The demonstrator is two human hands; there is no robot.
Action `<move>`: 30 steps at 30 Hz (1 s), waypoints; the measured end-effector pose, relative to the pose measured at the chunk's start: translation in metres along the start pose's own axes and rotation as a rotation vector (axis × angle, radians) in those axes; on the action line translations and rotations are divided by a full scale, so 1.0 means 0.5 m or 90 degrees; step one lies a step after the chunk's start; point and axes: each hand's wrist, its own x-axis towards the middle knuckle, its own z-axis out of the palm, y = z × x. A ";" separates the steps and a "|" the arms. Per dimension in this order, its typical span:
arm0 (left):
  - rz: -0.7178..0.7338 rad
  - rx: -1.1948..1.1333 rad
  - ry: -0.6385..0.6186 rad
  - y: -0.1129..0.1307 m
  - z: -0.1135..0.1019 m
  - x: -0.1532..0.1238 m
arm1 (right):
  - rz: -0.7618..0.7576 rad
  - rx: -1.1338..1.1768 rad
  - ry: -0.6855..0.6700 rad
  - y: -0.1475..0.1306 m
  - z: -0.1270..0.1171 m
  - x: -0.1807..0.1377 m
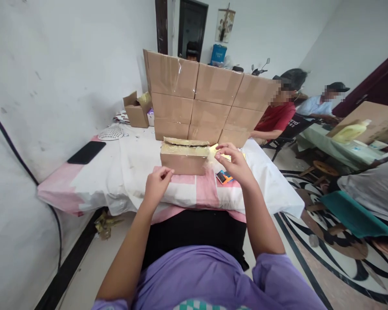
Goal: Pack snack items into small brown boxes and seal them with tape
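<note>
A small brown cardboard box (183,164) lies on the cloth in front of me, with brown tape across its top and a raised, taped strip at its back edge. My left hand (158,184) is at the box's front left corner, fingertips pinched together; whether anything is between them is hidden. Beyond the right end of the box, my right hand (234,163) is raised with thumb and fingers curved and apart, and I see nothing in it. Clear, crumpled film shows at that end of the box. Under my right hand lies an orange and blue tape dispenser (224,177).
A wall of stacked cardboard boxes (210,101) stands behind the small box. On the left lie a black phone-like slab (86,153) and a white perforated scoop (111,133), near an open carton (136,113). A person in red (276,118) sits beyond the table's right side.
</note>
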 end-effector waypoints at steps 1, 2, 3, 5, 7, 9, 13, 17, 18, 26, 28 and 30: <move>0.045 0.031 0.033 0.016 0.002 0.025 | 0.008 0.013 -0.037 0.005 -0.005 0.022; 0.104 0.075 0.057 0.031 0.006 0.050 | 0.021 0.030 -0.072 0.012 -0.006 0.045; 0.171 0.129 0.068 0.045 0.012 0.076 | 0.035 0.046 -0.105 0.020 -0.004 0.070; 0.286 0.246 0.047 0.062 0.028 0.122 | 0.057 0.065 -0.165 0.040 0.010 0.122; 0.319 0.324 0.002 0.067 0.043 0.151 | 0.077 0.034 -0.222 0.065 0.035 0.172; 0.307 0.361 -0.023 0.063 0.054 0.162 | 0.108 -0.058 -0.279 0.093 0.068 0.218; 0.314 0.389 -0.038 0.051 0.057 0.150 | 0.162 -0.197 -0.336 0.150 0.131 0.273; 0.345 0.411 -0.061 0.046 0.053 0.141 | 0.167 -0.241 -0.305 0.187 0.164 0.272; 0.344 0.412 -0.064 0.046 0.053 0.142 | 0.161 -0.256 -0.293 0.193 0.168 0.266; 0.313 0.403 -0.081 0.054 0.061 0.141 | 0.083 -0.306 -0.241 0.223 0.161 0.253; 0.314 0.413 -0.083 0.057 0.061 0.138 | 0.086 -0.262 -0.246 0.233 0.153 0.254; 0.328 0.426 -0.087 0.063 0.061 0.137 | 0.091 -0.200 -0.239 0.243 0.143 0.247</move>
